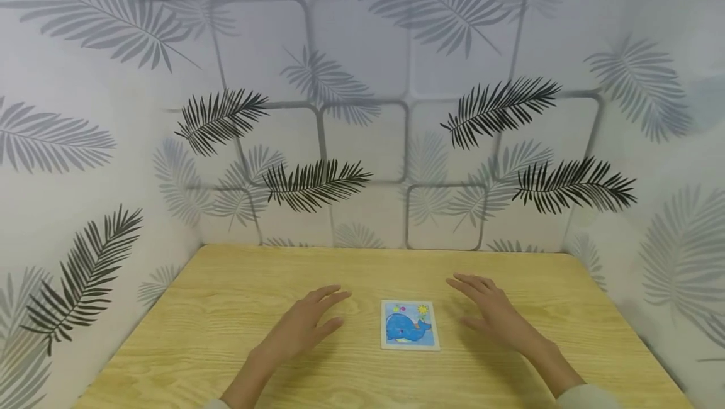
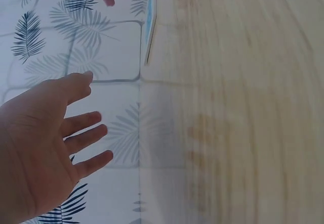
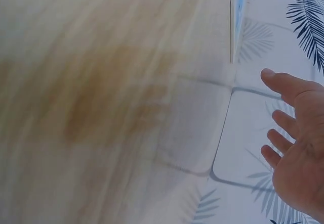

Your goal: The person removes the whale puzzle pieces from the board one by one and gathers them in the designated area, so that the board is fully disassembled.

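A square picture board [image 1: 410, 326] with a white border lies flat on the wooden table. Its print shows a blue whale, a yellow sun and a light blue ground. To its left hovers my left hand [image 1: 306, 326], fingers spread loosely and holding nothing. My right hand [image 1: 498, 314] is over the table on the other side, apart from the board, its fingers relaxed. In the left wrist view the left palm [image 2: 40, 143] faces the camera with nothing in it. The right wrist view likewise shows a bare right palm [image 3: 304, 158], with the board's thin edge [image 3: 236, 27] above.
The pale wood-grain table [image 1: 317, 270] runs back to a wall [image 1: 362, 138] with printed feather leaves and rounded outlines. Similar patterned walls stand at the left and right sides. Soft reflections show on the tabletop.
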Motion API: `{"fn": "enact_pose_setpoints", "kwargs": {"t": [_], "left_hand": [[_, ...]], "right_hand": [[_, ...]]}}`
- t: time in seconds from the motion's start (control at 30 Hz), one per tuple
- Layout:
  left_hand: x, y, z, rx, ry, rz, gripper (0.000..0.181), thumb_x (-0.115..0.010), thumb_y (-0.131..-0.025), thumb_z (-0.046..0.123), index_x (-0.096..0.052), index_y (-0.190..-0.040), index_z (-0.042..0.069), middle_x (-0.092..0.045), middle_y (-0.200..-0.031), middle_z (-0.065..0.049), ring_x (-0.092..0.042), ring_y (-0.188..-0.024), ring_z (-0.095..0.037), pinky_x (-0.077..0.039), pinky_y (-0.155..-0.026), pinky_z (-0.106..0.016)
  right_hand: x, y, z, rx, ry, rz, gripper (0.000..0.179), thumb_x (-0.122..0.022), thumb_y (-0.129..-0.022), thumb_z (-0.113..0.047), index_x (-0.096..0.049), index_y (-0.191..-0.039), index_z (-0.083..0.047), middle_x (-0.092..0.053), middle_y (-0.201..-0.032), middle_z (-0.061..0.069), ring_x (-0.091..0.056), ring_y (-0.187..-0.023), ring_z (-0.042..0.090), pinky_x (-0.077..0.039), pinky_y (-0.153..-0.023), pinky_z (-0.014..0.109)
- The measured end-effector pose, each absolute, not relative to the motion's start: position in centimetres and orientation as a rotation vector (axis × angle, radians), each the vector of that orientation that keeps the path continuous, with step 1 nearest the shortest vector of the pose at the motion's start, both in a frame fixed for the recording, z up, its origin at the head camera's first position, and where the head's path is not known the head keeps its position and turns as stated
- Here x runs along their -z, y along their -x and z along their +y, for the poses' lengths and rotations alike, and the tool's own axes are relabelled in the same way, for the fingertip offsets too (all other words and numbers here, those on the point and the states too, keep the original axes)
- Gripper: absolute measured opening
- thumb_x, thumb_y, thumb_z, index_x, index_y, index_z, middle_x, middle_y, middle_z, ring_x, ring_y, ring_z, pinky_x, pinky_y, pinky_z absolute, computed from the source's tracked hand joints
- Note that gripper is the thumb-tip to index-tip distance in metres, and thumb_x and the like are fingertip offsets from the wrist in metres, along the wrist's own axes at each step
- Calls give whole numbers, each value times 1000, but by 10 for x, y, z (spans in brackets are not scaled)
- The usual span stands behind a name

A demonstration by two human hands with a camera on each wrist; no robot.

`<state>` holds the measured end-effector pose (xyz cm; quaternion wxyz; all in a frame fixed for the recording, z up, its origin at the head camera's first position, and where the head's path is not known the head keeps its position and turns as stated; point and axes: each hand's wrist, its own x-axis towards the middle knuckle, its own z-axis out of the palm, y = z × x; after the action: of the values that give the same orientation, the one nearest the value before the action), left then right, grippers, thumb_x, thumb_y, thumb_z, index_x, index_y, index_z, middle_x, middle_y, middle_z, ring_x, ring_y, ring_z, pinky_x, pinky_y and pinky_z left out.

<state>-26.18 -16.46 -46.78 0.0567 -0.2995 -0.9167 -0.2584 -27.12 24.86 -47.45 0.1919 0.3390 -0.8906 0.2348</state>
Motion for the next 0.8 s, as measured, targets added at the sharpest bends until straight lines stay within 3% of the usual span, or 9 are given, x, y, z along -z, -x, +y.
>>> {"fn": "enact_pose_setpoints", "kwargs": {"t": [0.13,0.3,0.4,0.6,0.8], "left_hand": [[474,269,-153,895,946,-2841,46,-58,-108,30,-54,-152,17,-56,-150,-8,-53,-138,-34,-43,-110,-57],[484,277,-134,930,1000,-2867,41,-57,-109,27,-57,-149,17,-59,-147,-5,-52,-139,-30,-44,-112,-52],[488,278,-121,902,1079,-2864,41,-57,-109,27,-58,-148,16,-58,-148,-7,-52,-138,-32,-44,-111,-54],[489,276,-96,699,1204,-2852,41,-60,-107,29,-60,-147,21,-49,-157,-17,-45,-144,-39,-38,-109,-68],[490,271,-80,464,1155,-2914,44,-56,-107,41,-57,-150,32,-43,-162,-16,-40,-147,-42,-39,-109,-67]], "right_hand": [[473,279,238,-824,-989,-2573,60,-78,-89,2,-56,-144,2,-59,-143,23,-53,-127,46,-46,-98,65],[473,292,223,-938,-1041,-2658,46,-72,-95,0,-60,-140,0,-64,-135,18,-59,-119,43,-53,-93,56],[477,299,213,-1008,-1074,-2667,38,-70,-97,0,-64,-135,1,-66,-130,18,-61,-115,43,-55,-91,53],[482,308,191,-1090,-1095,-2653,29,-69,-96,5,-68,-125,1,-68,-123,18,-63,-111,42,-56,-91,51],[486,313,171,-1115,-1097,-2665,29,-65,-98,7,-69,-125,-1,-69,-126,15,-63,-118,39,-54,-98,51]]}}
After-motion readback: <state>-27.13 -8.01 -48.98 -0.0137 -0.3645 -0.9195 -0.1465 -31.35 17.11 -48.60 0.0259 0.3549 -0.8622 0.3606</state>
